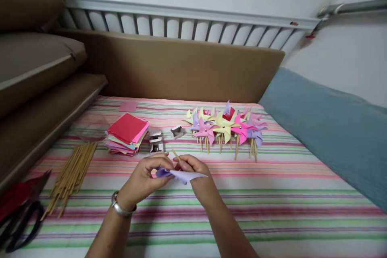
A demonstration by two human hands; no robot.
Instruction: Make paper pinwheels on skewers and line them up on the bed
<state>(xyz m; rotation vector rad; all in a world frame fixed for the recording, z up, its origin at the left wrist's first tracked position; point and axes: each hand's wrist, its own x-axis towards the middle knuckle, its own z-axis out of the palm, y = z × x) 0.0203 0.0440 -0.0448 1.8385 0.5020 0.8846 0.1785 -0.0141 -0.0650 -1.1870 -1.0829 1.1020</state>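
Low in the middle of the frame, our left hand (145, 175) and right hand (191, 167) meet over the striped bedsheet (272, 209). Both are closed on a folded piece of lilac paper (181, 175): the left hand pinches its left end, the right hand grips it from above and also seems to hold a thin wooden stick (175, 154), whose tip pokes up between the two hands.

We judge the step in hand to be the fixing of the lilac paper's folded points to the stick (the centre of the paper is hidden by our fingers, so we cannot tell how far this has got). The next move calls for a steady pinch on the gathered corners while the stick is lined up behind them, with care not to crease the blades.

Above the hands, right of centre, lies a heap of finished paper pinwheels on sticks (225, 127), in yellow, pink, lilac and red. Left of centre sits a stack of coloured paper squares (127, 133) with a red sheet on top, and between stack and heap stand small white open boxes (156, 142). At lower left lies a bundle of bare wooden sticks (71, 173), and black-handled scissors (21, 213) rest at the frame's left edge.
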